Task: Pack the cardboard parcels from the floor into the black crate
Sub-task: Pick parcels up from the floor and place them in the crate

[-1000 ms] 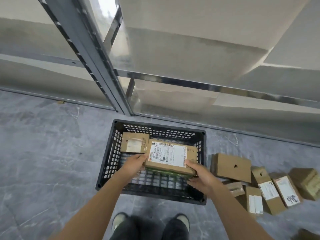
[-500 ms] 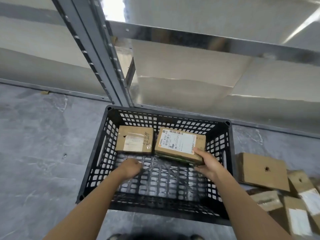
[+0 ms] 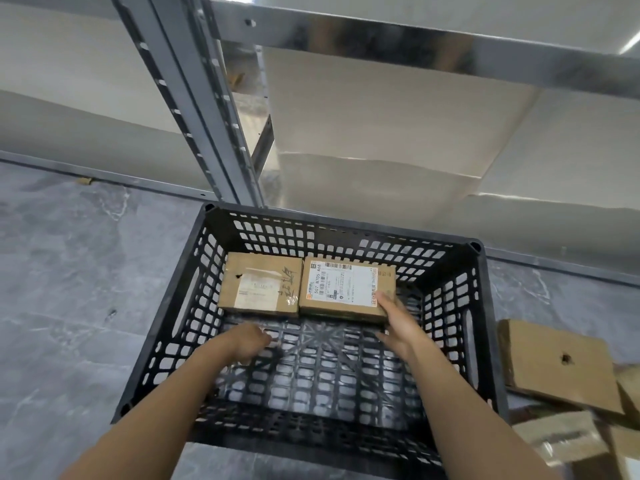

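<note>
The black crate (image 3: 481, 327) stands on the grey floor in front of me. Two cardboard parcels lie flat side by side against its far wall: a plain taped parcel (image 3: 259, 284) on the left and a parcel with a large white shipping label (image 3: 346, 287) on the right. My right hand (image 3: 398, 323) rests on the near right corner of the labelled parcel, fingers flat on it. My left hand (image 3: 247, 342) hovers over the crate's bare bottom with its fingers curled and nothing in it.
More cardboard parcels lie on the floor to the right of the crate, the nearest a flat brown parcel (image 3: 557, 365) with a small hole. A grey metal shelving upright (image 3: 204, 133) and a steel rail (image 3: 415, 53) rise just behind the crate.
The labelled parcel went from being held above the crate in both hands to lying on the bottom beside the first parcel. My left hand has let go and drawn back; the view has moved closer.
</note>
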